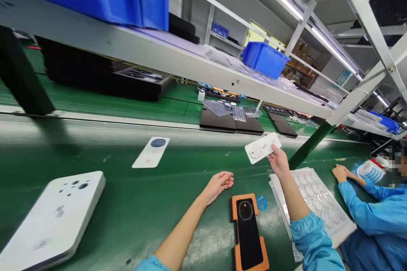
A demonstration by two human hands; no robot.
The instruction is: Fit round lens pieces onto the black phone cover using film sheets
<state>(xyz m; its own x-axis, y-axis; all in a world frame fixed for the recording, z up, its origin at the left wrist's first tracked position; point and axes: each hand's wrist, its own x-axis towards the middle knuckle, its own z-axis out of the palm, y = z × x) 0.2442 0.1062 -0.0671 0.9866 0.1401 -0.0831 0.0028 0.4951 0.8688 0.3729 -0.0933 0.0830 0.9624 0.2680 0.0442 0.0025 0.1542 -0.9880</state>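
My right hand (279, 161) pinches the lower right end of a white phone-shaped panel (262, 147) with a ring outline and small print, held above the bench. My left hand (219, 185) hangs low over the green surface, fingers loosely curved and together, with nothing visible in it. Below and between the hands, a black phone-shaped panel (248, 233) with a round camera area lies in an orange fixture (265, 247). Beside the fixture is a small blue round film (262, 203). Under my right forearm lie sheets of round clear stickers (313, 192).
Another white panel (148, 159) with a dark circle lies to the left. A thick white phone-shaped stack (60, 216) sits at the near left. A shelf beam (190, 65) crosses above the bench, carrying blue bins (265, 59). At right, a co-worker's hands (341, 173) rest on the bench.
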